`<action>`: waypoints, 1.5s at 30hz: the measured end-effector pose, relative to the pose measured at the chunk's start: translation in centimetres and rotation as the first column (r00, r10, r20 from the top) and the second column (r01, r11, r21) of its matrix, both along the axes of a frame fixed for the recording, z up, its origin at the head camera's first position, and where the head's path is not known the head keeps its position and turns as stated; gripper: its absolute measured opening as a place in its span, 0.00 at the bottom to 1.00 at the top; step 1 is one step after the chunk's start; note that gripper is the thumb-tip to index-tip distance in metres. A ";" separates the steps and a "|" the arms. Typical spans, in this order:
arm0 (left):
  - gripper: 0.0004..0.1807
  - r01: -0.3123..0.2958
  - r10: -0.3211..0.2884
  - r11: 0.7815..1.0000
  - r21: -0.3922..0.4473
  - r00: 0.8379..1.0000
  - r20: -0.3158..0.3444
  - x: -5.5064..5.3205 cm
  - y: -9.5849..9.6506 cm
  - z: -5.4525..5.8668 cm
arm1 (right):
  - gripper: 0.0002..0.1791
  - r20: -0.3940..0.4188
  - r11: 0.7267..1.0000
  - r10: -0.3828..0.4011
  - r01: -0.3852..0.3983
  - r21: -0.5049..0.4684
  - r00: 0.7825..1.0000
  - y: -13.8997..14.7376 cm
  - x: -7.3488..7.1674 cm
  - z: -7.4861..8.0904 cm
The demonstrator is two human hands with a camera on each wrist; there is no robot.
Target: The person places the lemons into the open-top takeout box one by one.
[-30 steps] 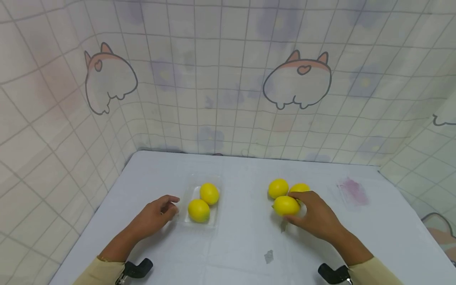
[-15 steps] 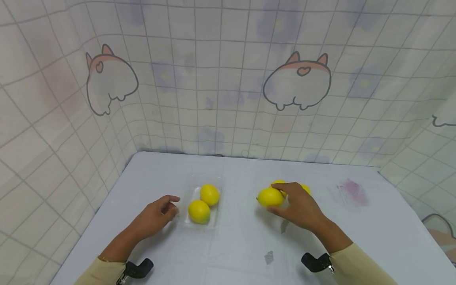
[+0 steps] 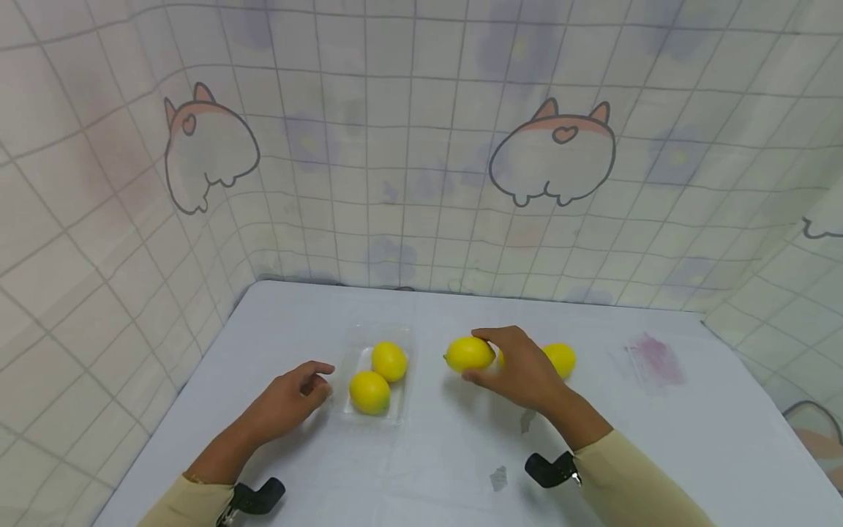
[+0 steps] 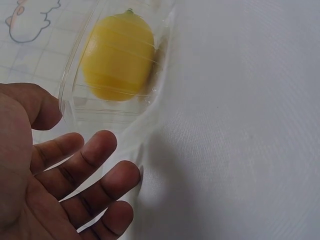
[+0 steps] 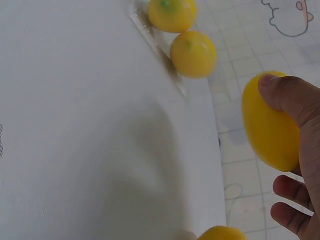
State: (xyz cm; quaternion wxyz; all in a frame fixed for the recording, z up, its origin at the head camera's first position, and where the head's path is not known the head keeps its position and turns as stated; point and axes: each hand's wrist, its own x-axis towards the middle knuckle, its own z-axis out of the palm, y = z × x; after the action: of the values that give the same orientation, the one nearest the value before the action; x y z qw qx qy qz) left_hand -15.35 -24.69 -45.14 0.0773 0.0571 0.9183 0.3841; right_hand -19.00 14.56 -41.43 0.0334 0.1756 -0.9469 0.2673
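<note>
My right hand (image 3: 520,369) pinches a yellow lemon (image 3: 470,354) between thumb and fingers, to the right of a clear plastic tray (image 3: 403,410). In the right wrist view the held lemon (image 5: 270,122) hangs over its shadow on the table. Two lemons lie in the tray, a nearer one (image 3: 369,392) and a farther one (image 3: 389,361). My left hand (image 3: 283,401) is beside the tray's left side with fingers loosely bent and nothing in them. The left wrist view shows its fingertips right at the tray's edge, with a lemon (image 4: 119,56) behind the clear wall.
Behind the right hand another lemon (image 3: 560,359) rests on the white table (image 3: 435,468), and a further one is mostly hidden by the fingers. A pink-stained patch (image 3: 655,359) lies at the right. A patterned curtain (image 3: 435,146) stands behind the table.
My right hand has carried the lemon leftward and slightly away from me, off the group at the right, toward the tray. The left hand has stayed in place.
</note>
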 end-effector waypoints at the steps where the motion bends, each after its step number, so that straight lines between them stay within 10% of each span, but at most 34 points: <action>1: 0.20 0.000 0.000 1.000 -0.001 1.000 0.000 0.0 0.0 0.0 | 0.41 0.004 1.000 0.001 -0.001 0.006 1.000 -0.3 -0.1 0.1; 45: 0.20 0.006 -0.006 1.000 -0.010 1.000 0.004 0.0 0.0 0.1 | 0.40 0.075 0.991 0.129 -0.131 0.015 0.989 -10.7 -2.3 0.4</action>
State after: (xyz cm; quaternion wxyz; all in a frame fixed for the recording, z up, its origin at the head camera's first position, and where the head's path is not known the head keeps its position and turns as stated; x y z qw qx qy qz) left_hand -15.38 -24.66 -45.08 0.0804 0.0587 0.9198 0.3796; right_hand -21.26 3.86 -41.03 -0.0207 0.2274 -0.9365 0.2660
